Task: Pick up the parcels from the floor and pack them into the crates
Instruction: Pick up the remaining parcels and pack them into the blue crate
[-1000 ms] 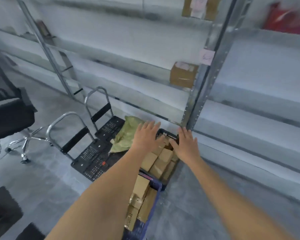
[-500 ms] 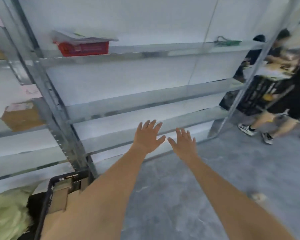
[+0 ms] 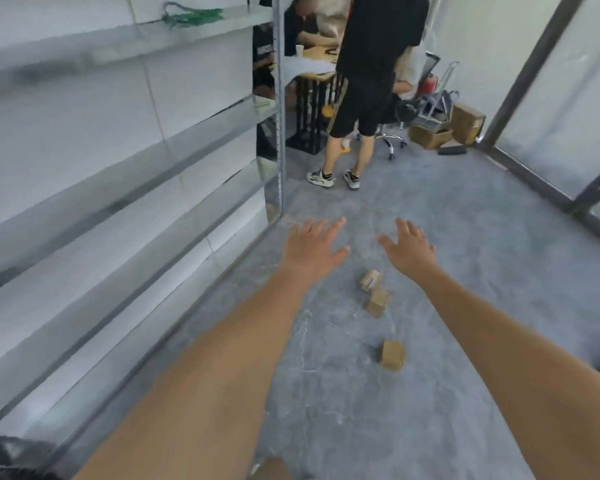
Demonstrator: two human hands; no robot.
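Parcels (image 3: 374, 292) lie on the floor between left hand (image 3: 312, 249) and right hand (image 3: 409, 249), both spread, empty.

Bright, even, cool light; faint shadows only. Soft motion blur throughout, smeared shelving (image 3: 125, 161) at left, wide-angle bending at edges.

Three parcels (image 3: 371, 280) (image 3: 378, 301) (image 3: 392, 355) (small, brown), two hands (image 3: 314, 249) (image 3: 411, 249).
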